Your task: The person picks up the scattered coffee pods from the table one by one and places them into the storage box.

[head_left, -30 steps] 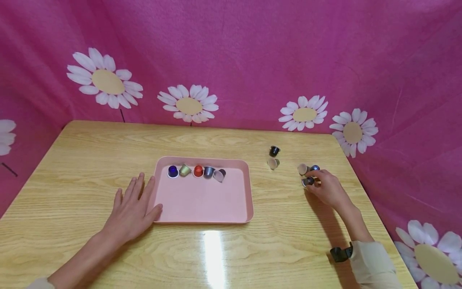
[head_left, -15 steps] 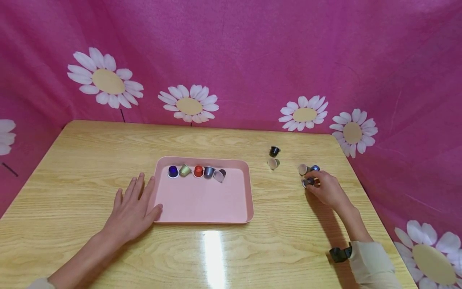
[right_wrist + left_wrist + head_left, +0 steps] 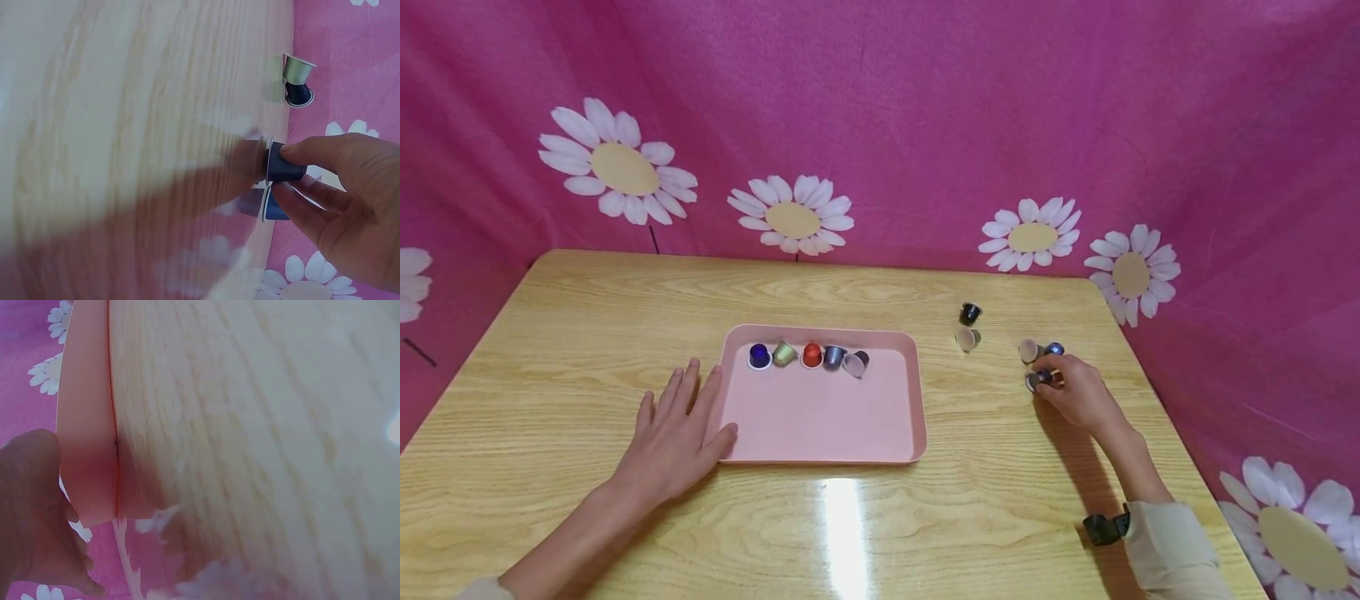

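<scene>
Between thumb and fingers, my right hand [image 3: 1081, 392] pinches a dark coffee capsule [image 3: 286, 164], its rim down at the tabletop. Just beyond it are a blue capsule [image 3: 1055, 350] and another capsule lying with its pale lid [image 3: 1029, 352] toward me. My left hand [image 3: 670, 437] lies with fingers extended against the left side of a pink tray [image 3: 820, 425], thumb at the near corner. Along the tray's far side sit a dark blue capsule [image 3: 759, 356], a pale green one [image 3: 785, 353], a red one [image 3: 812, 356], a grey-blue one [image 3: 834, 357] and one tipped on its side [image 3: 855, 364].
Right of the tray, farther back, a black capsule [image 3: 970, 314] stands near a pale green capsule [image 3: 299, 70] lying on its side. The wooden table [image 3: 625, 308] ends at a pink flowered cloth [image 3: 895, 150] behind and at the sides.
My right hand stays in the same spot, the dark capsule shifting only slightly between its fingertips. The left hand and the tray have not moved.
</scene>
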The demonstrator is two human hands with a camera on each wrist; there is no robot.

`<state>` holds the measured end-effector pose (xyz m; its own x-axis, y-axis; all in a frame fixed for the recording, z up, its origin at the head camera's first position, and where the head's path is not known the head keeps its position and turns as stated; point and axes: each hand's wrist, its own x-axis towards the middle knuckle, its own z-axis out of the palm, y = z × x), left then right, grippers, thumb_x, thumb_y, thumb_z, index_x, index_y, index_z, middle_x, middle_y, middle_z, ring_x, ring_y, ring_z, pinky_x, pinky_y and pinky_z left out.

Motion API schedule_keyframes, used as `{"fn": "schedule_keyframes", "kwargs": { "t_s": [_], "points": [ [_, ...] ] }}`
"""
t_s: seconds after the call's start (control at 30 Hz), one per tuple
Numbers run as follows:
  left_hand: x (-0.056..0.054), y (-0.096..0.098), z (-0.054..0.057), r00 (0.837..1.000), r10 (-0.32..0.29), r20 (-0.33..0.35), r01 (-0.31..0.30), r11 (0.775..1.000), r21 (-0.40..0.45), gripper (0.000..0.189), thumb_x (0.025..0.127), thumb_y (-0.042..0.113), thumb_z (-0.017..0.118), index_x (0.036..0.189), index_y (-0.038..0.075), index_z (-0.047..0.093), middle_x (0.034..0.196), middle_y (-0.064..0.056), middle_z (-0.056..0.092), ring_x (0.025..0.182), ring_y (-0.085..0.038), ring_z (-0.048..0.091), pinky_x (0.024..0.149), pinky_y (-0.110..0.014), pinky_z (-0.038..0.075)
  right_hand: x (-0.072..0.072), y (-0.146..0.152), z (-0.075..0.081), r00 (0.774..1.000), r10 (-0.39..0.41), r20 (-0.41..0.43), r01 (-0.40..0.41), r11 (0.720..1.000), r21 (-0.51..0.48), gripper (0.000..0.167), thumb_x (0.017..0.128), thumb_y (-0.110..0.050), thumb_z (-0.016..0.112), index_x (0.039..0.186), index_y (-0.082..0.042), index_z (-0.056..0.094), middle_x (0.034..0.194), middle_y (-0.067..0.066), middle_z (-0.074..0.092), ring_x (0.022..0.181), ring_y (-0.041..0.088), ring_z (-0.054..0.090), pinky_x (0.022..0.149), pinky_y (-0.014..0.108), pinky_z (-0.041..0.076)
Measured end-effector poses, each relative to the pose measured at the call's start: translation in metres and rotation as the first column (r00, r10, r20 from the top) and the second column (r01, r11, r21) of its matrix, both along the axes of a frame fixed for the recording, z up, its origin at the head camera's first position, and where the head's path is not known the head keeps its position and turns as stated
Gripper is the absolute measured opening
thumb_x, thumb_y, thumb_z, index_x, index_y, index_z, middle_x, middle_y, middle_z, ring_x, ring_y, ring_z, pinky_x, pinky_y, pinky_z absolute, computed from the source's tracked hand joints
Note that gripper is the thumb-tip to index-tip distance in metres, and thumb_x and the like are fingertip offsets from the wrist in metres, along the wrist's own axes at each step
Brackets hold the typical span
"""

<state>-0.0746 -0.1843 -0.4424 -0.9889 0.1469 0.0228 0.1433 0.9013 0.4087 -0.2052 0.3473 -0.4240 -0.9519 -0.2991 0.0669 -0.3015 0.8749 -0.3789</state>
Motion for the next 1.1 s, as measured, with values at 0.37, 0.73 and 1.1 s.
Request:
{"fn": "schedule_keyframes", "kwargs": {
  "t_s": [0.37, 0.73, 1.1],
  "points": [
    [-0.001, 0.0, 0.001, 1.0, -0.001, 0.001, 0.001, 1.0, 0.003, 0.08, 0.1, 0.045, 0.051, 0.159, 0.002, 0.017, 0.161, -0.031, 0.007, 0.146, -0.05, 0.007, 0.108, -0.073, 0.003, 0.001, -0.012, 0.013, 0.998, 0.058, -0.005, -0.058, 0.995, -0.086, 0.02, 0.086, 0.005, 0.073, 0.106, 0.004, 0.068, 0.099, 0.019, 0.065, 0.092, 0.039, 0.068, 0.078, 0.052, 0.056],
    [-0.001, 0.0, 0.001, 1.0, 0.001, 0.008, -0.001, 1.0, -0.002, 0.08, 0.1, 0.046, 0.051, 0.159, 0.002, 0.018, 0.161, -0.031, 0.006, 0.146, -0.05, 0.007, 0.108, -0.073, 0.004, 0.003, -0.034, 0.028, 0.995, 0.098, -0.028, -0.1, 0.988, -0.117, 0.02, 0.087, 0.008, 0.072, 0.106, 0.003, 0.067, 0.101, 0.018, 0.065, 0.092, 0.033, 0.066, 0.079, 0.05, 0.056],
    [-0.001, 0.0, 0.0, 1.0, 0.003, 0.005, -0.003, 1.0, 0.006, 0.081, 0.1, 0.046, 0.051, 0.158, 0.001, 0.018, 0.161, -0.031, 0.006, 0.146, -0.05, 0.006, 0.108, -0.073, 0.003, 0.006, -0.056, 0.041, 0.991, 0.121, -0.055, -0.128, 0.983, -0.132, 0.022, 0.087, 0.007, 0.072, 0.108, 0.003, 0.068, 0.105, 0.019, 0.064, 0.09, 0.032, 0.067, 0.08, 0.049, 0.057]
  ]
}}
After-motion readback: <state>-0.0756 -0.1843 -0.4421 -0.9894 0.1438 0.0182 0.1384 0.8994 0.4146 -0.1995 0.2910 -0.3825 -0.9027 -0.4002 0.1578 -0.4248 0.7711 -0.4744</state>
